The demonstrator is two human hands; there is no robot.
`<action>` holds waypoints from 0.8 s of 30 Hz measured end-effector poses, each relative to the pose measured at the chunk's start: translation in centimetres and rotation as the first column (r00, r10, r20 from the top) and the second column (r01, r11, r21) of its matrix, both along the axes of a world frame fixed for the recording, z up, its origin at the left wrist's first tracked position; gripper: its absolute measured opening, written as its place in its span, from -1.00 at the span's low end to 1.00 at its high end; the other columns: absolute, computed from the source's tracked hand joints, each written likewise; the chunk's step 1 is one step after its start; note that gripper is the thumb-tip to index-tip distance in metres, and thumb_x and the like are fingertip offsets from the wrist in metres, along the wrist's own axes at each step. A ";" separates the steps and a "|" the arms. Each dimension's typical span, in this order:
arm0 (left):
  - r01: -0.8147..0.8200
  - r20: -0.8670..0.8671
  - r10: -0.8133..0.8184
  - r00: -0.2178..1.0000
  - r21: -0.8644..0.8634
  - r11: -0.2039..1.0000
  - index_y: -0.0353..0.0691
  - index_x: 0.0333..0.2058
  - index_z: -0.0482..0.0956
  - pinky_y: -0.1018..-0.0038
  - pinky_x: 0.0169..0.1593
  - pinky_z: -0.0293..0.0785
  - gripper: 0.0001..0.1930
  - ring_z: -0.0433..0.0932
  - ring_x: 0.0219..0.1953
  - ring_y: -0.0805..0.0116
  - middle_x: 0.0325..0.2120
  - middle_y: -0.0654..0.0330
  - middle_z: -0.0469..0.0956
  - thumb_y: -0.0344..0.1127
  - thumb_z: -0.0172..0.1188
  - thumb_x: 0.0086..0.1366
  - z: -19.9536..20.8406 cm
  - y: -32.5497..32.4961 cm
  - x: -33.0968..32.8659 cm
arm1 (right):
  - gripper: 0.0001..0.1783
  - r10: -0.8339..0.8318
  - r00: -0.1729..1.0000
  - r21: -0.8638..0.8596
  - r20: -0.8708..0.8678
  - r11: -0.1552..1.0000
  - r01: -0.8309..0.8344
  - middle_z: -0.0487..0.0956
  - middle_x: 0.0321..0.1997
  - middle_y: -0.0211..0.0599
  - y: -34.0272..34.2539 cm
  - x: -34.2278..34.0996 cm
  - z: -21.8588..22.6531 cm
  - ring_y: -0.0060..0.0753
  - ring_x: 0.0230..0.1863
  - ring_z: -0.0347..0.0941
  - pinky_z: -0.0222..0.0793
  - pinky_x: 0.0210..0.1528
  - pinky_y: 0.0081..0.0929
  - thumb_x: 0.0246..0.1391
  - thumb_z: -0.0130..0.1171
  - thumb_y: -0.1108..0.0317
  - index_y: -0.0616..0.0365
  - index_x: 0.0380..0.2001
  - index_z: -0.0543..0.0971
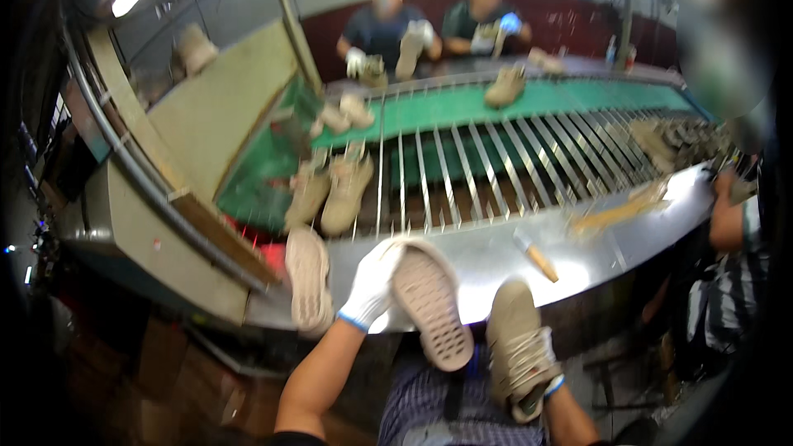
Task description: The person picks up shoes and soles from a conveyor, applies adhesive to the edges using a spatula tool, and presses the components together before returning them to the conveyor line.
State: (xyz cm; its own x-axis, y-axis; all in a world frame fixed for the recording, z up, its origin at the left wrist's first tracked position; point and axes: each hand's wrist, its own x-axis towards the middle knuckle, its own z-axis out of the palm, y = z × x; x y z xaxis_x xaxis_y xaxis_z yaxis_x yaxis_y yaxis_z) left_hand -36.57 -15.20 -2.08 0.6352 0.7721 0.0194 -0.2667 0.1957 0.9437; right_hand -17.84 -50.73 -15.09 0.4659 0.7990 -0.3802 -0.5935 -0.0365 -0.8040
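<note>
Gloved left hand [373, 279] fingers pinching ridged pale sole [429, 304]; right hand [535, 392] w/ fingers around tan laced shoe [516, 343].

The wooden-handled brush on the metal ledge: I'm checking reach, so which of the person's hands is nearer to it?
Right. The right hand, holding a beige shoe, sits just below the brush. The left hand, gripping a shoe sole, is farther off to the brush's left.
</note>
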 end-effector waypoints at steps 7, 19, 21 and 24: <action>0.296 -0.218 -0.255 0.942 0.184 0.937 -0.34 0.35 0.43 0.39 0.36 0.42 -0.56 0.53 0.23 0.35 0.20 0.07 0.61 -0.38 0.09 0.56 0.9 -11.1 3.3 | -0.29 -0.013 0.768 -0.010 -0.641 1.000 0.009 0.59 0.25 0.14 -2.3 -0.8 5.5 0.01 0.21 0.62 0.63 0.24 -0.11 0.46 0.06 -0.05 0.31 0.40 0.38; 0.440 -0.157 -0.411 0.898 0.282 0.852 -0.46 0.32 0.44 0.25 0.47 0.30 -0.58 0.45 0.38 0.13 0.35 -0.11 0.47 -0.47 0.00 0.56 -3.4 -13.3 4.0 | -0.02 0.202 0.911 0.082 -0.359 0.979 -0.185 0.58 0.31 -0.02 -5.7 -3.1 -1.3 -0.20 0.22 0.59 0.58 0.25 -0.18 0.39 0.02 -0.39 0.36 0.42 0.35; 0.415 -0.215 -0.363 0.907 0.298 0.860 -0.47 0.33 0.43 0.26 0.47 0.30 -0.58 0.45 0.38 0.12 0.35 -0.11 0.46 -0.47 0.01 0.57 -2.4 -13.8 4.0 | -0.02 0.243 0.940 0.055 -0.240 0.970 -0.237 0.57 0.31 -0.02 -5.5 -3.1 -0.7 -0.21 0.23 0.58 0.56 0.26 -0.20 0.40 0.01 -0.39 0.37 0.42 0.35; 0.419 -0.272 -0.333 0.903 0.384 0.823 -0.49 0.34 0.42 0.26 0.47 0.31 -0.57 0.47 0.37 0.11 0.35 -0.11 0.47 -0.47 0.00 0.57 -1.6 -14.0 3.9 | -0.02 0.268 0.956 0.020 -0.123 0.963 -0.268 0.57 0.32 -0.03 -5.2 -2.9 0.0 -0.24 0.25 0.56 0.53 0.29 -0.23 0.41 0.00 -0.38 0.38 0.42 0.35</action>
State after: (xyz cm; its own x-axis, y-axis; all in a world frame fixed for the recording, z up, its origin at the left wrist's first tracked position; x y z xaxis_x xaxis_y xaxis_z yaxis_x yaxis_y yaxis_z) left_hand -32.69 -29.20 -3.70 0.8989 0.4150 0.1403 -0.0677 -0.1848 0.9804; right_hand -20.71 -55.96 -15.06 0.1841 0.8892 -0.4188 -0.6569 -0.2056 -0.7254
